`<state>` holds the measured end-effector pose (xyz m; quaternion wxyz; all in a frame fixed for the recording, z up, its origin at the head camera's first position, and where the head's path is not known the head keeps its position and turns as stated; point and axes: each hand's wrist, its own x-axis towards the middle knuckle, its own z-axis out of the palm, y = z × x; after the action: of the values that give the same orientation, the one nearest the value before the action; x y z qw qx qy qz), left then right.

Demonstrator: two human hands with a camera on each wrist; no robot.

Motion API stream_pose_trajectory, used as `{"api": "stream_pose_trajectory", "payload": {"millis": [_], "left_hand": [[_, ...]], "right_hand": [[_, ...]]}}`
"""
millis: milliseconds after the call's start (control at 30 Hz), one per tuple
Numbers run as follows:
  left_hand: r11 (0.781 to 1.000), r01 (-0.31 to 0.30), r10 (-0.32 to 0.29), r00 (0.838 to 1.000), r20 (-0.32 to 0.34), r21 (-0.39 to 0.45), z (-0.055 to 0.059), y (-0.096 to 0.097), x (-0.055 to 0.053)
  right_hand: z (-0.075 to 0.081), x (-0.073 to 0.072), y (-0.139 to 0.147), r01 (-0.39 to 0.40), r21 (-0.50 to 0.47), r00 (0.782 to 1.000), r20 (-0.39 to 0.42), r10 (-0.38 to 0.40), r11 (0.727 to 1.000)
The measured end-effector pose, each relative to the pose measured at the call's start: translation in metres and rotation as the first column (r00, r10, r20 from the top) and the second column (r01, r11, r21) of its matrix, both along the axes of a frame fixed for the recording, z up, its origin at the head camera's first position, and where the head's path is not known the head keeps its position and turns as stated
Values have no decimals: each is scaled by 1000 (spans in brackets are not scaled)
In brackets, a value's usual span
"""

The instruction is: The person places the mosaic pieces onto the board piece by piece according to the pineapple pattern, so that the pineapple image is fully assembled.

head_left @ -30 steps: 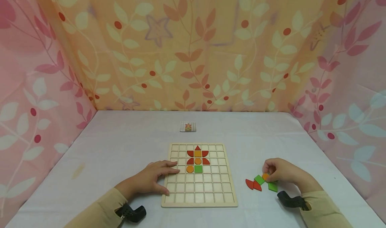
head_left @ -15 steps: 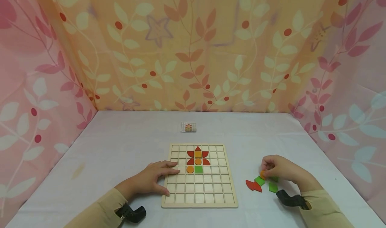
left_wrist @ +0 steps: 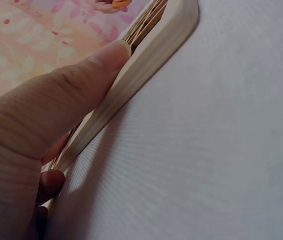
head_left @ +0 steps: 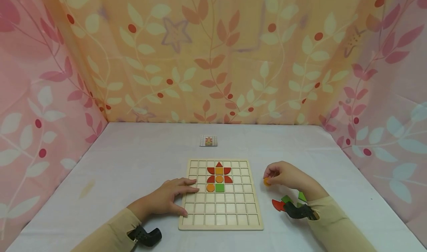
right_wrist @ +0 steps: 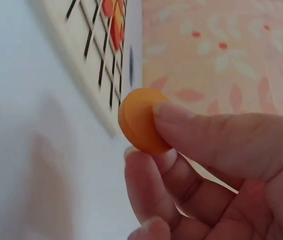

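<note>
One disc (right_wrist: pixel 142 122) pinched in right hand (head_left: pixel 286 175); left hand (head_left: pixel 164 196) splayed on board (head_left: pixel 231 208); green pieces (head_left: pixel 286 198) partly hidden

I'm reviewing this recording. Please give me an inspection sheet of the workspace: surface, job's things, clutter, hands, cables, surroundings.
Surface: white-covered table, faint yellowish mark toward the left.
Board: pale grid board, lying flat; red, orange and green set pieces in its far part.
Loose pieces: green pieces and at least one red piece right of the board, partly hidden by a black wrist device.
Card: small patterned card beyond the board.
Clutter: tiny dark speck at right.
Left hand: fingers straight, touching the board's left side.
Right hand: pinches an orange disc, right of the board.
Cables: nothing seen.
Surroundings: leaf-patterned cloth behind and on both sides.
</note>
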<state>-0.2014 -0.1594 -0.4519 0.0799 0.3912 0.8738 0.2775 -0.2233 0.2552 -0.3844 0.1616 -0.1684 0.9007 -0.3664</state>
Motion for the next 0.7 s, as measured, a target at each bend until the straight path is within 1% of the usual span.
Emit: {"api": "stream_pose_trajectory", "payload": {"millis": [167,267,400,500,700], "left_hand": [[1000,-1,1,1000,-11,-2,-1,0,-1],[1000,-3,3,1000,-16,-1,-1,0,-1],[1000,-7,7,1000,-6,-4,-1,0,-2],[1000,-8,8,1000,1,-6,-2,0,-2],[1000,-9,9,1000,9,-9,-1,0,-1]], "right_hand": [[0,-5,-27,-14,-35,999,39,16,999],[-3,-9,-43,-16,-43,999,46,18,999],[-8,-13,-62,-21,-44,999,29,23,999],[-12,-15,-73,-28,-23,1000,5,28,999],[-18,-17,-89,-53,-12,999,-10,53,999]]}}
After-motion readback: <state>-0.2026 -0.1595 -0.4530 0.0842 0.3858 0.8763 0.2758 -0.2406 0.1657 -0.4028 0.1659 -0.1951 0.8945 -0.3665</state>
